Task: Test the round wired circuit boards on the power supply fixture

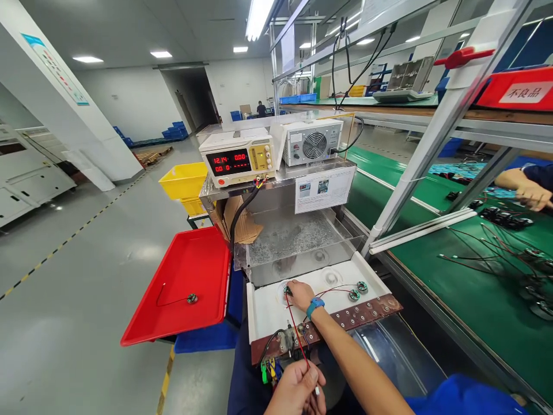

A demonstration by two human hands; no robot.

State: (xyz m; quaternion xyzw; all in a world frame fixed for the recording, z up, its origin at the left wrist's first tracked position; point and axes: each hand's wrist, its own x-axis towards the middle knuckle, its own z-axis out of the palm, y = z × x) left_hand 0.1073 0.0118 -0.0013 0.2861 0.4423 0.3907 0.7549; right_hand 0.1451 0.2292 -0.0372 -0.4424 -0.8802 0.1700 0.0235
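My right hand (299, 294), with a blue watch on its wrist, rests on the white tray (268, 314). Its fingers are closed on a small round circuit board (287, 290) at the tray's back left. A red wire (295, 328) runs from that board down to my left hand (297, 392) at the bottom edge. The left hand is closed, pinching the red wire and a thin white tip. Two more round boards (358, 291) with wires lie on the tray to the right of my right hand.
A brown terminal strip (358, 314) edges the tray's front. A red tray (190, 271) at left holds one wired board (192, 298). Behind stand a clear box (298, 242), a power supply (237, 157) and a fan unit (313, 143). A co-worker's hand (533, 196) works on the green belt (453, 288).
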